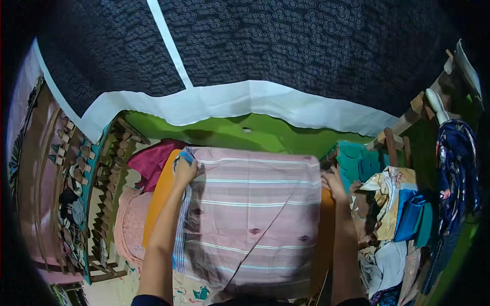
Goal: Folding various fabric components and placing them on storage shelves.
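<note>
A pale pink-mauve cloth point(229, 194) with white and light-blue stripes lies spread over an orange surface point(160, 188) in front of me. Small dark woven motifs dot it, and a diagonal fold line runs across its near half. At its far left corner, my left hand point(185, 171) pinches the cloth's blue-checked border. My right hand point(333, 182) is at the far right edge, fingers closed on the cloth's side. Shadows from my arms fall over both sides of the cloth.
A dark red cloth point(155, 166) and a peach textured cloth point(133, 227) lie to the left, beside a wooden rack point(104, 199). Piled fabrics point(393, 204) stand at right, near a hanging navy floral garment point(456, 168). A dark patterned curtain with white trim point(245, 102) hangs beyond.
</note>
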A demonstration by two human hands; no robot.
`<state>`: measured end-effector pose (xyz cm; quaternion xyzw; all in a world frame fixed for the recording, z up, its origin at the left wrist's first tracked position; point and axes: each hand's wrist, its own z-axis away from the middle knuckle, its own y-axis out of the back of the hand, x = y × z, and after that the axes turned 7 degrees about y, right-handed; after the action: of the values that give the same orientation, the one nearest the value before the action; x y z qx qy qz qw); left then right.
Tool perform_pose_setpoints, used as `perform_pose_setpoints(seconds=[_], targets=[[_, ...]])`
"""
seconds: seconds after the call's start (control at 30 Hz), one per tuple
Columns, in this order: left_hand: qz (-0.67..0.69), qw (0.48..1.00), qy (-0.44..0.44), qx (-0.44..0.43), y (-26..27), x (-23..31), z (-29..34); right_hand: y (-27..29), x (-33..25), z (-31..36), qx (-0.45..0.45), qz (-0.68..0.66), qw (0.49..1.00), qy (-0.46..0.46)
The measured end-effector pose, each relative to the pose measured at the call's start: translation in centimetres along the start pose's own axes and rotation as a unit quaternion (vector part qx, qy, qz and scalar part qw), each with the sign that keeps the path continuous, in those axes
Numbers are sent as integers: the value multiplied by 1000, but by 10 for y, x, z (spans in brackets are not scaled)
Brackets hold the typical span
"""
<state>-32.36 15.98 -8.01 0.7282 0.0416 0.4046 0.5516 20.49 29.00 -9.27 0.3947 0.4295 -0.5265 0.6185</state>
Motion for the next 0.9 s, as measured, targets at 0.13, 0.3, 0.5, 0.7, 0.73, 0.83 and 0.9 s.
perform_pose_setpoints(seconds=[0.13,0.3,0.5,0.7,0.73,0.83,0.9], targets=[[-87,986,130,-64,6,8,55,1,26,45,141,404,894,137],[-100,988,-61,96,16,18,55,25,44,13,178,373,899,146],[-166,964,-207,-11,4,71,21,-42,5,-10,135,526,838,56],[-71,947,-307,-66,-64,105,15,-154,15,9,-77,516,796,307],[-71,949,-292,-93,-66,107,18,-177,15,25,-110,551,769,306],[-60,953,-277,-109,-85,116,22,-215,14,72,-87,602,727,319],[-95,961,-230,-125,-92,120,25,-228,27,85,-43,610,717,334]])
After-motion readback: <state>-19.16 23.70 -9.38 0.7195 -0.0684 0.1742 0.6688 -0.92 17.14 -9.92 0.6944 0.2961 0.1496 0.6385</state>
